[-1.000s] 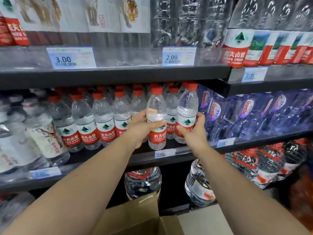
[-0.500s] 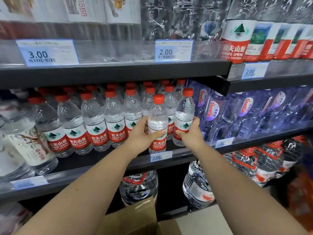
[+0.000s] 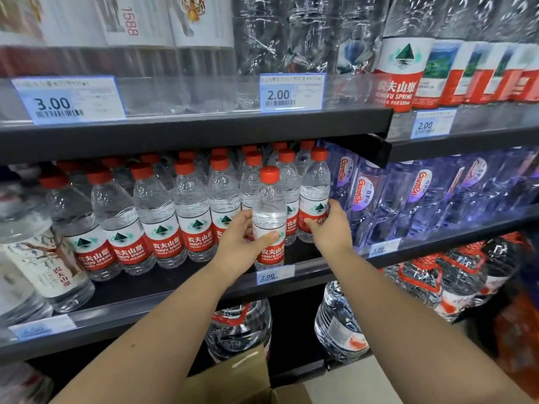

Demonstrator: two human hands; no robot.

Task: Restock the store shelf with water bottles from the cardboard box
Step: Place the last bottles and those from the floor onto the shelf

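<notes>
Two bottles in hand. Left hand wraps the front bottle, which stands upright at the shelf lip, thumb across its label. Right hand clasps the end bottle, just right of and behind that grip. Red-capped row left of both grips; cardboard box well below them.

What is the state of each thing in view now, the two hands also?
front bottle: upright, capped, at the shelf edge, held.
end bottle: upright, capped, rightmost of its row, held.
shelved bottles: upright, capped, in rows.
left hand: grips the front bottle.
right hand: grips the end bottle.
cardboard box: flap open.
</notes>
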